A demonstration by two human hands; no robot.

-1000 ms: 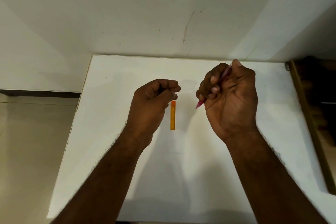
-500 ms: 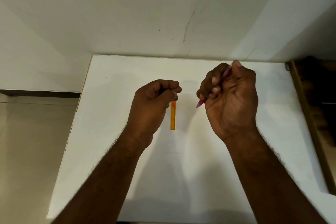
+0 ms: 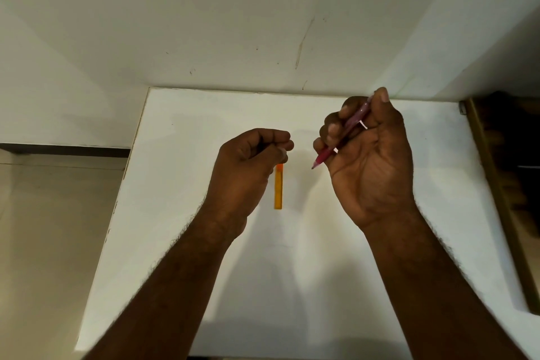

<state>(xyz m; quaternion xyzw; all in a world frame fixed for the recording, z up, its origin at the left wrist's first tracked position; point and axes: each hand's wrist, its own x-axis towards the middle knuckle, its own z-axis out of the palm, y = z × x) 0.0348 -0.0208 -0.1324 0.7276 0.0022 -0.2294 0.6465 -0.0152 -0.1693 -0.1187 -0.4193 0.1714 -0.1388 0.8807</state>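
My right hand [image 3: 369, 161] is raised above the white table [image 3: 181, 213] with its palm turned toward me. Its fingers and thumb curl round a pink pen [image 3: 347, 131], whose tip points down and left. My left hand [image 3: 248, 166] hovers to the left of it with the fingers curled into a loose fist and the thumb on the forefinger; nothing shows inside it. A narrow orange stick-shaped thing [image 3: 278, 188] lies flat on the table between my hands, its far end just under my left thumb.
The table stands against a white wall [image 3: 263, 23]. A dark wooden piece of furniture [image 3: 505, 184] borders the table's right edge. Beige floor [image 3: 49, 228] lies beyond the left edge.
My right hand has rolled so its palm faces me, showing more of the pink pen. My left hand and the orange thing have stayed put.
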